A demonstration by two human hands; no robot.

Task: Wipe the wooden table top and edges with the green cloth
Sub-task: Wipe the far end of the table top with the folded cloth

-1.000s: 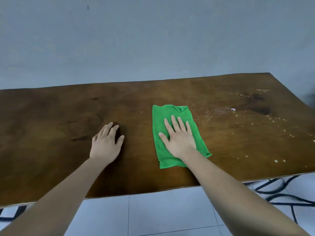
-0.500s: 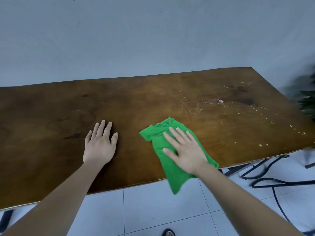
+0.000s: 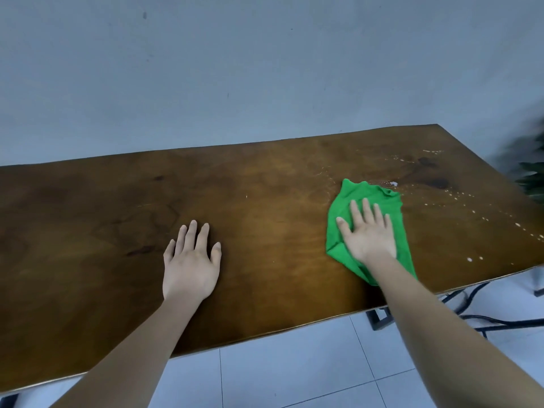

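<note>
A dark wooden table (image 3: 270, 201) fills the middle of the view. A green cloth (image 3: 371, 198) lies crumpled on its right part, wholly on the top. My right hand (image 3: 368, 231) presses flat on the cloth, fingers spread and pointing away from me. My left hand (image 3: 191, 260) rests flat on the bare wood near the centre, holding nothing. White specks and smears (image 3: 459, 198) dot the wood just right of and beyond the cloth, with a small white blob at the cloth's far edge.
A grey wall (image 3: 265, 69) stands right behind the table. White floor tiles (image 3: 294, 375) show below the near edge. Black cables (image 3: 500, 320) and a dark table leg (image 3: 379, 318) lie under the right end. A blurred green plant (image 3: 530, 172) is at the far right.
My right hand has pushed the cloth from the near edge, where it overhung, away and to the right toward the white specks. My left hand has stayed flat in place.
</note>
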